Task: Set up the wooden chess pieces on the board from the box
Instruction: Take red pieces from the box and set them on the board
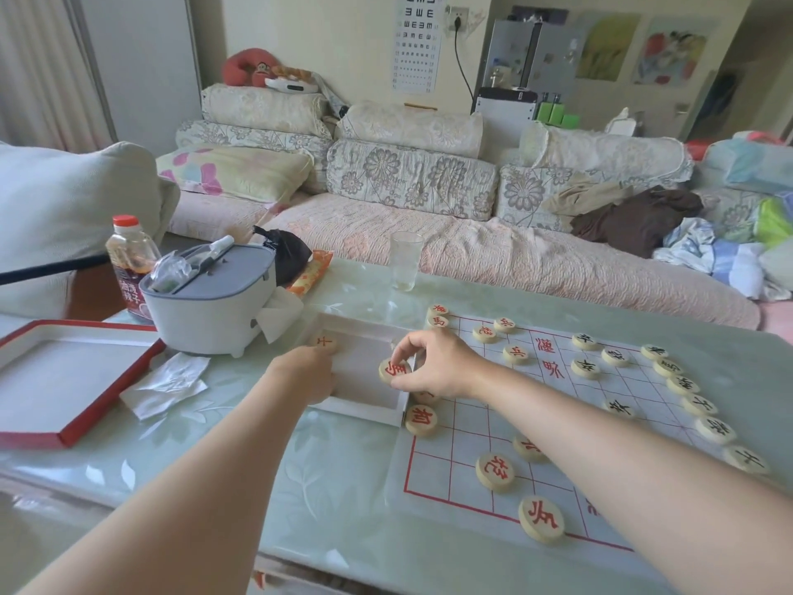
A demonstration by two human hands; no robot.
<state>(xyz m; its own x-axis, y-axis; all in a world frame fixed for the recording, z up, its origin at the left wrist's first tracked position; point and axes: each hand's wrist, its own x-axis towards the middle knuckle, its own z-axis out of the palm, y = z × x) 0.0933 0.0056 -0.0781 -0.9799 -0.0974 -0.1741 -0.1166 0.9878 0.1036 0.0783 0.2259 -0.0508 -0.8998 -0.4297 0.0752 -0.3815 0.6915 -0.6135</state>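
The right hand (433,367) pinched a red-marked piece (394,371) over the box (364,416), mid-table beside the board (467,427), the left hand (307,373) gripping a second piece (324,343); a careless set-down could scatter neighbouring pieces (421,419).

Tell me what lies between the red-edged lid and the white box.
A crumpled white tissue lies there, seen in the head view.

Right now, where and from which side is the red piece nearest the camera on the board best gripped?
Pinch the nearest red piece by its rim, thumb and finger on opposite edges, coming down from above. It is a low disc lying flat on the board, so only the rim offers purchase, and no neighbour crowds it.
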